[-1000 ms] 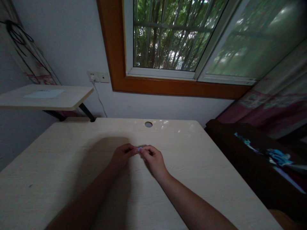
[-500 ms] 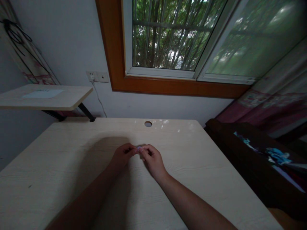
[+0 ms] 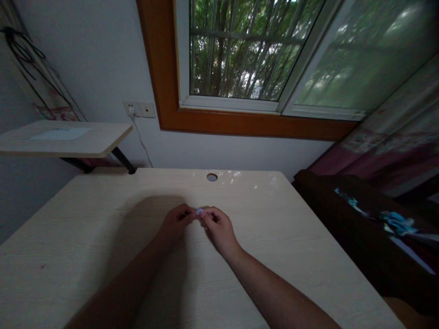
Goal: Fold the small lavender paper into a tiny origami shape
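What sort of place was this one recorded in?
Probably a room in a home, perhaps a study corner: there is a pale desk with a raised shelf, a window beyond it, and a patterned curtain at the right.

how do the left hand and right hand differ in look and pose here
The left hand sits in deeper shade; the right hand catches more light. The left hand points toward the picture's right, the right hand up and toward its left. Both pinch the same small pale lilac object between thumb and fingers.
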Available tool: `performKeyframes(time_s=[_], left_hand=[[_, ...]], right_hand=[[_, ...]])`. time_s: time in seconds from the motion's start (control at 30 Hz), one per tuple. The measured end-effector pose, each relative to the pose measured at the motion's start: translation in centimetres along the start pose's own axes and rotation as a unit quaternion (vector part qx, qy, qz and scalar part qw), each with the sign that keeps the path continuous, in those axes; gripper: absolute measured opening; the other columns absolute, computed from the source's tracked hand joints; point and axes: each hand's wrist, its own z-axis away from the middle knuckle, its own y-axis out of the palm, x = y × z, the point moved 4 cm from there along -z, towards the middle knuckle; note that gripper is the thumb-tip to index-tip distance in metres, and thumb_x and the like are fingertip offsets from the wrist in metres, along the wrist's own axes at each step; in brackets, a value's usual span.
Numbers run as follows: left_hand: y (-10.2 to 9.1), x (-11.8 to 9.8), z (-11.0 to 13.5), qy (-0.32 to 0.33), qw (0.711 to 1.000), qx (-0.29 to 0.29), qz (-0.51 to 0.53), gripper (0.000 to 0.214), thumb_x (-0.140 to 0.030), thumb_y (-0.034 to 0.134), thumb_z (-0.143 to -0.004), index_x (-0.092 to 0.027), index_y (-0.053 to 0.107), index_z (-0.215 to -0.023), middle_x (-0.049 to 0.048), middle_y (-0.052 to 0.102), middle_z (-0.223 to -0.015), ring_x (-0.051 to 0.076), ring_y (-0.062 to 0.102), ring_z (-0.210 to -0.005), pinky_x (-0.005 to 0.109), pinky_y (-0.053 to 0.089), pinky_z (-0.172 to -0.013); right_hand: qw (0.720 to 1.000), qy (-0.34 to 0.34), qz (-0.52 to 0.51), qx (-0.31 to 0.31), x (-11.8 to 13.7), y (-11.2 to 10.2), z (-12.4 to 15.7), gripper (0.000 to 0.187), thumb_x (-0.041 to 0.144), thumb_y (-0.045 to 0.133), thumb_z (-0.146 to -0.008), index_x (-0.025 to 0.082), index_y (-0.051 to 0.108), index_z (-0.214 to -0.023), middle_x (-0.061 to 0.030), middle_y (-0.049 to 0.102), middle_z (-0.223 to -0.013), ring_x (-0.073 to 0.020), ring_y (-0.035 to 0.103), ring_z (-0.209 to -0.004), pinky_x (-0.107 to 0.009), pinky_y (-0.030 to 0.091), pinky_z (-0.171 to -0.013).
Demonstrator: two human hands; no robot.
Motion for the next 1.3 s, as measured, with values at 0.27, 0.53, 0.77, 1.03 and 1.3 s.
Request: performKeyframes(time_s=[0.27,0.53,0.77,1.03,1.3], left_hand=[[-0.06,-0.38,0.07,0.011,0.999,-0.016,-0.025,0.022,-0.040,0.068,-0.079,-0.018,0.070,-0.080,0.0034,0.069,-0.080,0.018,0.064,-0.078,0.026,0.050,-0.073],[-0.26,0.29,-0.12,-0.007,0.998,-0.026,-0.061,0.024,-0.041,0.066,-0.080,-0.018,0.072,-0.078,0.0026,0.070,-0.075,0.018,0.063,-0.073,0.026,0.046,-0.069],[0.19,-0.07,-0.16,-0.004,0.998,0.008,-0.059,0.026,-0.041,0.063,-0.083,-0.017,0.070,-0.074,0.0012,0.066,-0.069,0.016,0.059,-0.068,0.025,0.044,-0.067],[0.36,0.41,-0.14,-0.020,0.998,0.038,-0.052,0.025,-0.042,0.068,-0.079,-0.017,0.073,-0.077,0.0010,0.069,-0.074,0.017,0.061,-0.073,0.025,0.044,-0.070],[0.07,0.35,0.01,-0.032,0.999,0.019,-0.026,0.022,-0.038,0.071,-0.077,-0.016,0.073,-0.075,0.0014,0.070,-0.074,0.017,0.062,-0.075,0.026,0.045,-0.073]], right_hand=[[0.997,-0.033,0.068,0.016,0.18,-0.04,0.03,0.027,0.046,0.067,-0.083,0.019,0.071,-0.079,0.0024,0.054,-0.062,-0.0124,0.045,-0.058,-0.024,0.036,-0.056],[0.998,-0.022,0.050,-0.003,0.28,-0.05,0.01,0.025,0.043,0.068,-0.082,0.019,0.072,-0.077,0.0017,0.056,-0.062,-0.0124,0.044,-0.058,-0.025,0.036,-0.055],[1.000,0.009,0.003,-0.021,0.30,-0.44,-0.06,0.024,0.041,0.070,-0.079,0.017,0.073,-0.078,0.0015,0.057,-0.060,-0.0125,0.045,-0.056,-0.025,0.035,-0.054],[0.999,0.014,-0.032,-0.027,-0.33,-0.44,-0.28,0.026,0.043,0.073,-0.079,0.017,0.072,-0.079,0.0009,0.060,-0.062,-0.0118,0.045,-0.056,-0.025,0.035,-0.054],[1.000,-0.006,-0.008,0.006,0.52,-0.19,-0.15,0.023,0.042,0.070,-0.082,0.019,0.072,-0.080,0.0002,0.063,-0.067,-0.0129,0.049,-0.059,-0.026,0.038,-0.058]])
